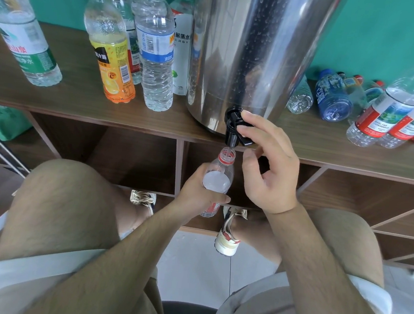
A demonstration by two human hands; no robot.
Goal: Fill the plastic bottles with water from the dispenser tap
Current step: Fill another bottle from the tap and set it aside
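Item: filling step, in progress.
- Your left hand (197, 192) wraps the uncapped plastic bottle (220, 174) and holds it upright, mouth just beneath the black dispenser tap (233, 130) on the steel dispenser (249, 47).
- Your right hand (272, 168), wrist raised and fingers curled, pinches the tap's lever.
- Water level: apparently near the shoulder.
- Next move: release the lever before overflow, with the mouth centred under the spout.

Brown wooden shelf unit (80, 99), teal wall (389, 35), pale tiled floor (190, 269), beige sneakers (227, 237)
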